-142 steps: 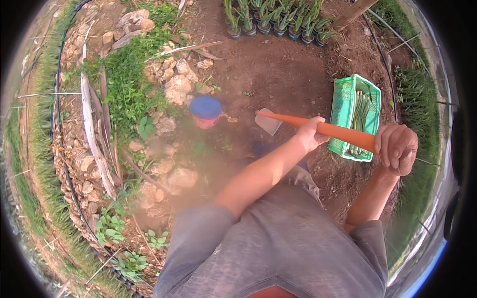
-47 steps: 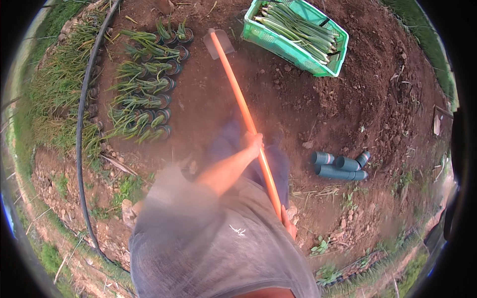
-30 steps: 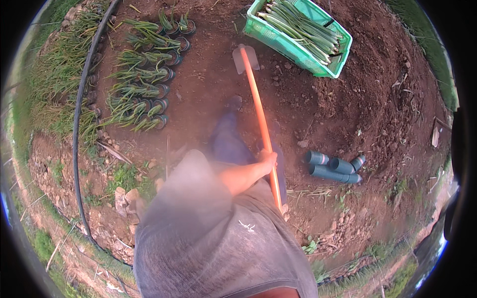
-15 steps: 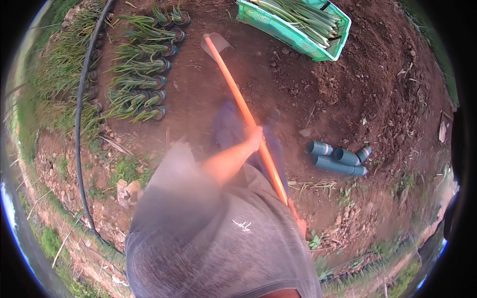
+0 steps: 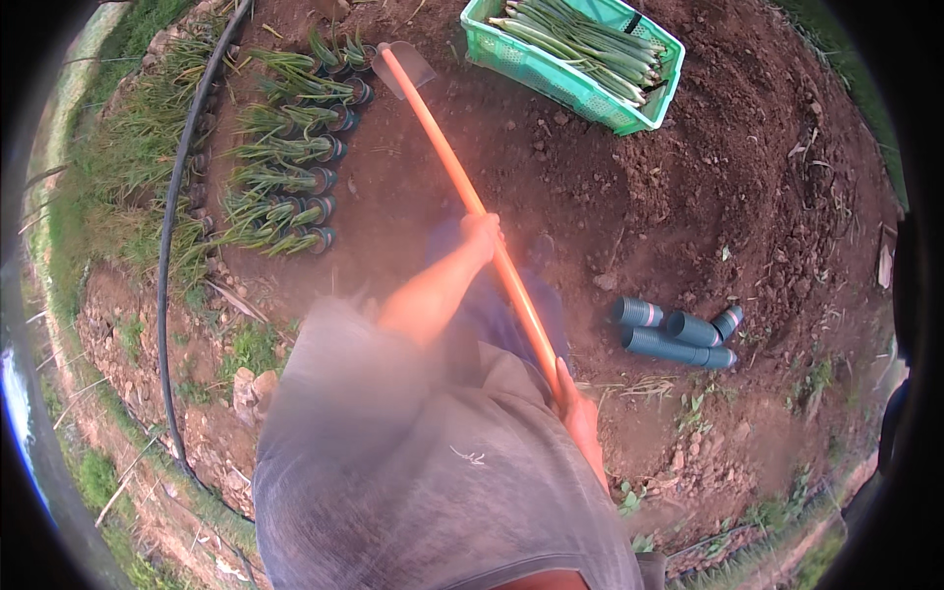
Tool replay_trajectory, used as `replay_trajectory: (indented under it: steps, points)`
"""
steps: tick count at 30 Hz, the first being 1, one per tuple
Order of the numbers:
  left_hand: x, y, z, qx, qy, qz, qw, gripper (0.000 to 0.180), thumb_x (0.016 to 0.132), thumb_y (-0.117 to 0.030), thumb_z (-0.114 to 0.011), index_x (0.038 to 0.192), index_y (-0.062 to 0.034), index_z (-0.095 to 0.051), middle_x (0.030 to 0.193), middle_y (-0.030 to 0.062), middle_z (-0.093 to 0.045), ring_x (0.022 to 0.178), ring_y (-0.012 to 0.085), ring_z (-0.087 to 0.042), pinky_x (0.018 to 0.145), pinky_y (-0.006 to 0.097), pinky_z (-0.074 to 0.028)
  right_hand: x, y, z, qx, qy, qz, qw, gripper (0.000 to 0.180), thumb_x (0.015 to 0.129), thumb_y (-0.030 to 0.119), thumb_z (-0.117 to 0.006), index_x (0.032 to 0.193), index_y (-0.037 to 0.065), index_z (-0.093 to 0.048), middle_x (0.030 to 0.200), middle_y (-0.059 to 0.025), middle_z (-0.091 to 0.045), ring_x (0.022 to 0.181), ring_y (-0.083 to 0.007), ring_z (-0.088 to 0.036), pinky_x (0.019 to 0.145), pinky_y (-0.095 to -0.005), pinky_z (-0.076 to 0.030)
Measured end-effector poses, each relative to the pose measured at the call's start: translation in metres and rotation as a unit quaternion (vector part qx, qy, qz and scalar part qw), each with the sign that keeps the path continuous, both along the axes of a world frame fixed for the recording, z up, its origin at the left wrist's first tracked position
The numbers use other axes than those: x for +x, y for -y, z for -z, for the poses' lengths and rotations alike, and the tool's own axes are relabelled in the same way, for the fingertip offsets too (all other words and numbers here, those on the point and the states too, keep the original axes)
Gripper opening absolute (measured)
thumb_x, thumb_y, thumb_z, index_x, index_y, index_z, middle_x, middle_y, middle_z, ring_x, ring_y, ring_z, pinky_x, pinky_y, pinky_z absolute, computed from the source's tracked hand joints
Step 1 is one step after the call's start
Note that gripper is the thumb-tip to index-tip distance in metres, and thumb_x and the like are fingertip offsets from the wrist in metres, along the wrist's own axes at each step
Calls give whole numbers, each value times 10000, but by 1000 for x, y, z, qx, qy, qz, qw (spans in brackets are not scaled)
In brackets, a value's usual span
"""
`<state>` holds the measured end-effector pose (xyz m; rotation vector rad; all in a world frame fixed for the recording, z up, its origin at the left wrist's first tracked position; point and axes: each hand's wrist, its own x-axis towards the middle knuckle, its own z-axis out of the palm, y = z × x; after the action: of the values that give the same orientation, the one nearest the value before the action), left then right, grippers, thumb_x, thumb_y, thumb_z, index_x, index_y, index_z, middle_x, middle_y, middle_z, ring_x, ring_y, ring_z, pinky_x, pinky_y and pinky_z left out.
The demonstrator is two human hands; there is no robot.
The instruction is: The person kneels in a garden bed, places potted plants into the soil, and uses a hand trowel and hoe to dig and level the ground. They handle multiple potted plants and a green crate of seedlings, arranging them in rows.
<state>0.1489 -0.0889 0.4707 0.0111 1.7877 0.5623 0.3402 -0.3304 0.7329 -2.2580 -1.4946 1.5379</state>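
Observation:
A hoe with a long orange handle slants across the middle of the view, its broad metal blade at the far left end, down at the brown soil. Partway along the handle, my left hand is wrapped round it. My right hand grips the handle closer to my body, beside my grey shirt. Rows of dark green pots holding leafy green plants stand left of the blade. To its right is a green plastic crate filled with long green-and-white stalks.
Several dark green stacked pots lie on the soil at the right. A black hose runs down the left side, with grassy plants beyond it. Stones lie at the lower left. Dug, lumpy soil spreads at the right.
The hoe's blade has shifted slightly left and farther away. Both hands have moved with the handle, and more of my right hand shows. The view has shifted a little.

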Motion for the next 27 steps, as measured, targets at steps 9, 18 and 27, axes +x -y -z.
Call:
replay_trajectory:
  steps: [9, 18, 27]
  points:
    - [76, 76, -14, -46, 41, 103, 993, 69, 780, -33, -577, 777, 33, -595, 561, 122, -577, 449, 251, -601, 416, 400, -493, 9, 45, -64, -122, 14, 125, 985, 759, 781, 29, -592, 1489, 225, -398, 868, -244, -662, 768, -406, -669, 682, -471, -509]
    - [-6, -7, -3, -8, 40, 2, 999, 79, 788, -40, -605, 755, -9, -540, 583, 90, -529, 449, 229, -553, 398, 397, -468, -23, -16, -23, -38, 29, 12, 999, 788, 769, 35, -643, 1480, 283, -410, 835, -221, -667, 728, -401, -659, 643, -465, -497]
    - [53, 86, -46, -116, 80, 60, 988, 88, 802, -32, -573, 720, -9, -555, 531, 69, -526, 424, 241, -560, 385, 402, -454, 4, 56, -106, -158, 18, 99, 982, 721, 822, 153, -680, 1487, 242, -414, 965, -254, -673, 799, -395, -676, 678, -430, -508]
